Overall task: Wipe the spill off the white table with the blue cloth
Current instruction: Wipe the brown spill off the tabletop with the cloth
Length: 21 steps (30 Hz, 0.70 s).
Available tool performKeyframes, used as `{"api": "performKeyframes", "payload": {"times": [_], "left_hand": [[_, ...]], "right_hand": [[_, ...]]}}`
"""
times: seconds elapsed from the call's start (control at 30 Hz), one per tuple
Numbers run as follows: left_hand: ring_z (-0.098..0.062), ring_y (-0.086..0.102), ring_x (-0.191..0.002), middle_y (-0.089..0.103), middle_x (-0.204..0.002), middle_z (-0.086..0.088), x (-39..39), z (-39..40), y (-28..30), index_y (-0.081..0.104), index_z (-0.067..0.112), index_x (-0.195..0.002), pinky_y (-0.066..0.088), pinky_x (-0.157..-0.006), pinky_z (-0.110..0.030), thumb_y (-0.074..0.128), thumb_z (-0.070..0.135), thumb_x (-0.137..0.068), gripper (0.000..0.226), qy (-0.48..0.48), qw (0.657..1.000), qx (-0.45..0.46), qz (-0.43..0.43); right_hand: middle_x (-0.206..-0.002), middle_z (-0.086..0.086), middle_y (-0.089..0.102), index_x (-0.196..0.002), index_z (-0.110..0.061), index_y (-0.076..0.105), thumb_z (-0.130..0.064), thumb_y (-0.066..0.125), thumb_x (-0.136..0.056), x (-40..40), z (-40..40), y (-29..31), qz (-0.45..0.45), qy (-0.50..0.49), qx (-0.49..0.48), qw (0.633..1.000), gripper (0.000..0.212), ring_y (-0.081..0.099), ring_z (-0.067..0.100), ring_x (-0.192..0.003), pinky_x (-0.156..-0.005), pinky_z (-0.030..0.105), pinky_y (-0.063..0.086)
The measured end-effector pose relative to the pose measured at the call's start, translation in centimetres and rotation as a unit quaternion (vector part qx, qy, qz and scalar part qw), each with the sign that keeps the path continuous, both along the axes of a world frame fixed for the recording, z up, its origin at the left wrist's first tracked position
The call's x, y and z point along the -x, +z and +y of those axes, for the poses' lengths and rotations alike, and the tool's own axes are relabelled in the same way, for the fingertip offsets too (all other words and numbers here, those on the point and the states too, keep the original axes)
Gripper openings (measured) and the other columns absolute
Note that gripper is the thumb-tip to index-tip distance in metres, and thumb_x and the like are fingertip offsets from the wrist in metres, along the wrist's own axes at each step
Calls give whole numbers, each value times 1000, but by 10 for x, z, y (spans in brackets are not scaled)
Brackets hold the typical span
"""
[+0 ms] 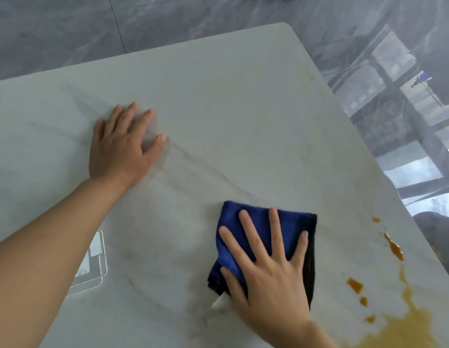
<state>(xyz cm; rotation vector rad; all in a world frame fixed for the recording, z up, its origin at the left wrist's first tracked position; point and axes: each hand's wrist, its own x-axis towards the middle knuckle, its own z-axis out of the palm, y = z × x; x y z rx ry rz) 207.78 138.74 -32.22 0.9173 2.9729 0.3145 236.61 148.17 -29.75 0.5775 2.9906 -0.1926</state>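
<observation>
Blue cloth (pixel 262 237) under flat right hand (pixel 273 275)

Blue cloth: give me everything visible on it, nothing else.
The blue cloth is a folded, roughly square pad of soft, towel-like fabric, deep blue on top with darker, near-black edges along its right and lower-left sides. It lies flat on the white table, near its right side. The right hand presses on it with straight, spread fingers, covering its near part. The brown spill lies to its right, apart from the cloth. Whether the cloth is wet cannot be told.
</observation>
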Motion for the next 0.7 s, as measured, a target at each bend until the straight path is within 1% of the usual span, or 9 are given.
{"api": "performKeyframes", "payload": {"times": [0.1, 0.17, 0.2, 0.23, 0.3, 0.37, 0.43, 0.57, 0.7], "left_hand": [[-23, 18, -143, 28, -153, -3, 0, 0, 0, 36, 29, -140, 11, -114, -46, 30, 56, -83, 64, 0, 1000, -1, -2], [-23, 18, -143, 28, -153, -2, 0, 1, 0, 36, 29, -140, 12, -114, -46, 30, 56, -83, 63, 1, 1000, -1, -3], [-23, 19, -143, 28, -153, -3, 0, 1, 0, 37, 28, -140, 12, -114, -47, 30, 56, -83, 63, 0, 1000, -1, -2], [-23, 19, -143, 29, -153, -3, 0, 1, 0, 37, 28, -140, 12, -114, -47, 30, 55, -83, 63, -1, 1000, -1, 1], [-23, 19, -143, 28, -153, -3, -1, 0, 1, 36, 28, -140, 12, -114, -47, 29, 56, -83, 64, -1, 1000, 2, 0], [-22, 17, -144, 26, -154, -2, 0, -1, 2, 34, 29, -141, 11, -115, -45, 28, 56, -83, 64, -2, 1000, 9, -6], [-21, 14, -144, 24, -155, -1, 1, -1, 2, 31, 30, -142, 9, -115, -44, 28, 56, -85, 63, -4, 1000, 13, -13], [-21, 13, -145, 23, -155, -1, 2, -1, 1, 32, 29, -142, 8, -116, -45, 35, 52, -90, 57, -8, 1000, 2, -16], [-22, 14, -144, 25, -154, -3, 2, 0, 2, 35, 27, -141, 9, -116, -44, 42, 48, -92, 54, -3, 1000, -8, -21]], "right_hand": [[-146, -4, 38, -130, -45, 44, -62, 46, -74, -15, -26, -3, 26, 110, 3, 994, 59, 35, 45, -131, -93, 71, 26], [-143, -6, 42, -128, -48, 46, -65, 45, -76, -14, -41, -4, 35, 172, 2, 984, 54, 37, 42, -131, -91, 70, 28], [-143, -7, 44, -127, -49, 46, -65, 43, -78, -8, -46, -4, 41, 182, 7, 982, 52, 37, 41, -131, -92, 72, 29], [-142, -9, 45, -126, -50, 47, -65, 42, -78, 0, -50, -4, 51, 181, 16, 982, 50, 37, 39, -132, -93, 75, 29], [-144, -11, 43, -126, -50, 46, -63, 43, -77, 22, -52, -1, 67, 162, 36, 984, 50, 33, 36, -135, -93, 78, 23], [-146, -12, 39, -129, -49, 43, -60, 42, -79, 41, -46, 1, 65, 132, 42, 988, 52, 29, 35, -138, -93, 76, 18], [-148, -10, 36, -133, -46, 39, -58, 38, -83, 51, -34, 2, 43, 102, 27, 993, 51, 27, 36, -139, -94, 75, 19], [-149, -6, 36, -136, -41, 38, -55, 33, -88, 35, -15, 2, 4, 40, 9, 999, 51, 25, 39, -138, -93, 75, 22], [-147, -3, 39, -136, -39, 40, -55, 33, -87, 4, -13, 2, -10, 38, 9, 999, 52, 28, 42, -136, -93, 76, 24]]}}
